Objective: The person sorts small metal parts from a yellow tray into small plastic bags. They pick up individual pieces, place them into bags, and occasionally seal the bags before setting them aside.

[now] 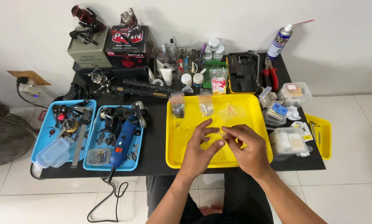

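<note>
Head view: bags (205, 106) beyond hands, tray (174, 137)

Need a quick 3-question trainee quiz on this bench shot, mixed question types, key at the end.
1. True or false: both hands, left hand and right hand, are over the yellow tray.
2. Which tool lies in the blue tray nearer the yellow tray? A) blue rotary tool B) hammer C) saw
3. Fill in: the spray can stands at the back ____ corner of the black table.

Key: 1 true. 2 A, the blue rotary tool. 3 right.
</note>
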